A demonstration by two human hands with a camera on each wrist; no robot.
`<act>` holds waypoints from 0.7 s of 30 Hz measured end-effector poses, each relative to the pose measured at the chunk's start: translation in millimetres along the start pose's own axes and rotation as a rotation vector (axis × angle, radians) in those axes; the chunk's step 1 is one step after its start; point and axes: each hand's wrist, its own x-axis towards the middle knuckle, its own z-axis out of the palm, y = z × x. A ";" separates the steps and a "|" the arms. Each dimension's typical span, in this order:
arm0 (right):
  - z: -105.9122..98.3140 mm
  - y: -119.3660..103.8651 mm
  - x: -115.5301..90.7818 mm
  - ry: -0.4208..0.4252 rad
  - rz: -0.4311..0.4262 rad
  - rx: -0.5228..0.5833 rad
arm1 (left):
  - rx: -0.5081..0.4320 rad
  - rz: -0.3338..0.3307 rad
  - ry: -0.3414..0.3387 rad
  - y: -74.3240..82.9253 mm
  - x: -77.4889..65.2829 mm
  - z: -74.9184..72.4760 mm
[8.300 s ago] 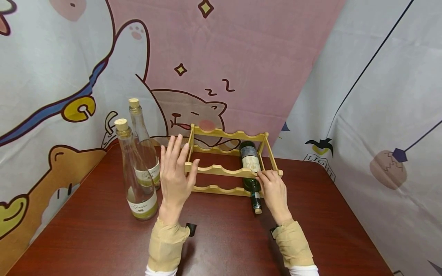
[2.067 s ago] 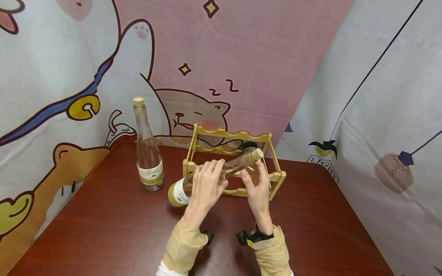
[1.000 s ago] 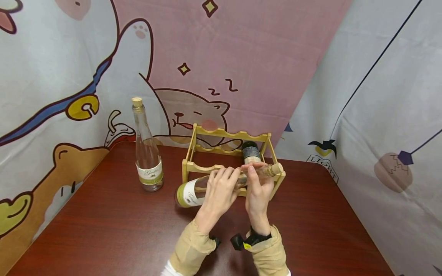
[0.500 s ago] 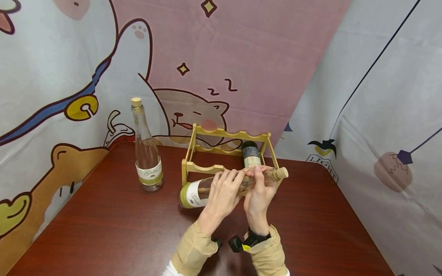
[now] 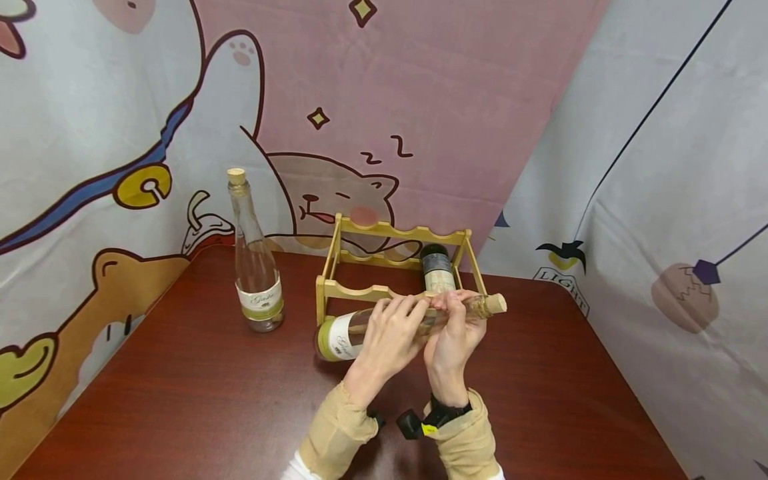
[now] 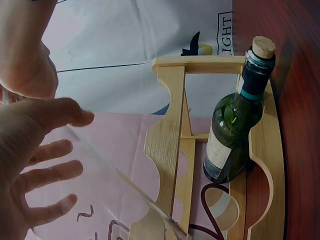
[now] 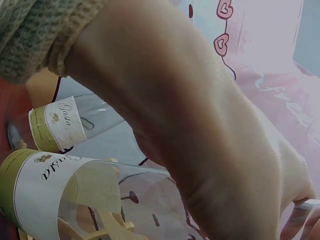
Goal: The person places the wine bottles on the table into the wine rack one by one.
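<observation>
Clear-glass bottles: two, both corked, each with a white-and-green label.
Held bottle: one of the two, tipped nearly flat on the 6 o'clock side of the rack, base toward 9, neck toward 3; whether its base touches the desk, I cannot tell.
Hands: two, both gripping the held bottle; the left hand has its fingers curled over the body, the right hand is wrapped round the neck.
Standing bottle: the other clear one, upright on the desk toward 10 o'clock, well apart from the hands.
Green bottle: one, lying in the lower tier at the rack's 3 o'clock end, base toward 12.
Wooden frame: one rack, two tiers, on the red-brown desk.
Corks: three, one per bottle.
Tan cuffs: two, one on each arm.
</observation>
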 end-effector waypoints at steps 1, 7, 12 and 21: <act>0.1 0.0 0.3 0.007 -0.004 -0.006 | -0.007 0.006 0.001 -0.4 0.1 0.4; 0.4 -1.9 2.1 0.052 -0.013 -0.003 | -0.050 0.028 -0.024 -0.4 0.2 1.5; 1.2 -5.3 4.1 0.058 -0.016 0.017 | -0.032 0.033 -0.028 0.9 2.0 -1.3; -3.1 -14.6 11.5 0.034 -0.080 0.070 | -0.062 -0.007 -0.089 -4.7 1.3 -9.2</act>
